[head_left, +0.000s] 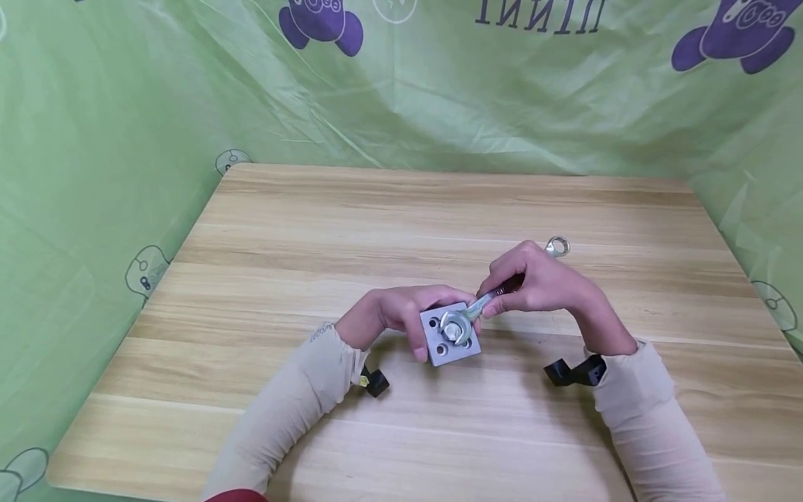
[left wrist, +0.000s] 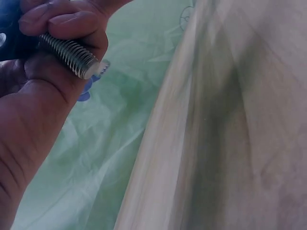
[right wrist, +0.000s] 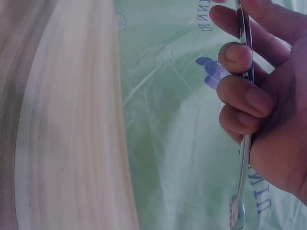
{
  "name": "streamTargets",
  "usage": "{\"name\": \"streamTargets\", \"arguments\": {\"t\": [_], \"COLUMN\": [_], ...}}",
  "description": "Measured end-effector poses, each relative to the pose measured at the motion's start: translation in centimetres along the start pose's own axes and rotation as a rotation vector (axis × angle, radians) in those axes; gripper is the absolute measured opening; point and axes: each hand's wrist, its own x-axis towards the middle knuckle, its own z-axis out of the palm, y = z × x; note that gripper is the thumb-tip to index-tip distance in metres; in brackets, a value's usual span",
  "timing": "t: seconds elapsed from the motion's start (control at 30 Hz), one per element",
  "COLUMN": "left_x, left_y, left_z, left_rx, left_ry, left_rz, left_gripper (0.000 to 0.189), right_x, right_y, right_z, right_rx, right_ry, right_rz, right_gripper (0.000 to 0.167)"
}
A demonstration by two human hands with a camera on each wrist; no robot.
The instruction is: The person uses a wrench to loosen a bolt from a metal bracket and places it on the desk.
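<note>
My left hand (head_left: pixel 401 307) grips a square grey metal block (head_left: pixel 447 357) with holes in its face, thumb along the near side. A hex bolt head (head_left: pixel 452 332) stands out of the block's middle. In the left wrist view the bolt's threaded end (left wrist: pixel 72 53) pokes out past the curled fingers. A combination wrench (head_left: pixel 479 305) is held by my right hand (head_left: pixel 536 279), with its open jaw around the bolt head. Its ring end (head_left: pixel 557 245) sticks out beyond that hand. The right wrist view shows fingers curled round the wrench shank (right wrist: pixel 245 155).
Both hands work above a light wood-grain table (head_left: pixel 314 230). Green printed cloth (head_left: pixel 439 104) hangs behind it and at both sides. A black wrist camera mount (head_left: pixel 376 382) juts from the left sleeve, and another mount (head_left: pixel 567 371) from the right.
</note>
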Motion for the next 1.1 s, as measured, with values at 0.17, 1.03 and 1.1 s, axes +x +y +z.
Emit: {"name": "streamTargets", "arguments": {"t": [0.17, 1.03, 1.1], "left_x": [-0.3, -3.7, -3.7], "left_y": [0.2, 1.6, 1.4], "left_z": [-0.3, -2.7, -2.9], "left_rx": [0.019, 0.066, 0.065], "left_ry": [0.008, 0.334, 0.341], "left_rz": [0.017, 0.176, 0.179], "left_gripper": [0.068, 0.059, 0.059], "right_x": [0.0, -7.1, -7.6], "right_y": [0.2, 8.7, 9.3], "right_z": [-0.1, -5.2, -5.3], "right_rx": [-0.029, -0.225, -0.253], "right_ry": [0.024, 0.510, 0.512], "right_rz": [-0.033, 0.800, 0.821], "right_gripper": [0.018, 0.050, 0.050]}}
